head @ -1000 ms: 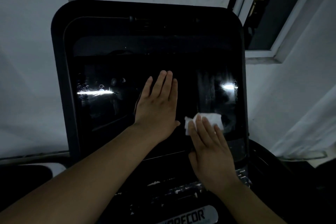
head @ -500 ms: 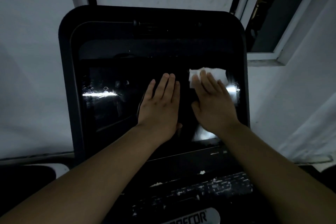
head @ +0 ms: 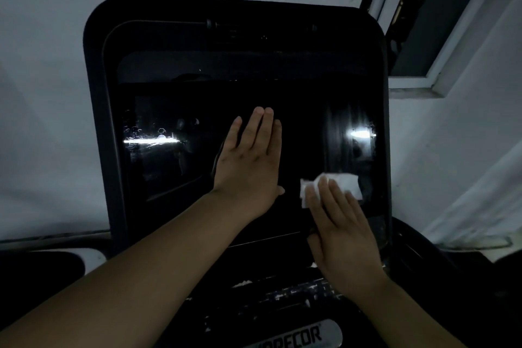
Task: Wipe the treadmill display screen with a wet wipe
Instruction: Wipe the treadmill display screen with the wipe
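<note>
At lower right of the display screen, right hand presses the wet wipe flat, fingers straight. Left hand flat mid-screen. Unwiped glass lies leftward; right nearer.

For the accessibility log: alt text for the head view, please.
A right hand presses a white wet wipe flat against the lower right of a dark treadmill display screen, while the left hand rests flat at its centre.

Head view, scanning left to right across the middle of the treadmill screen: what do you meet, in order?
Streak of reflected light → left hand flat on the display screen → wet wipe under the right hand → window frame.
</note>
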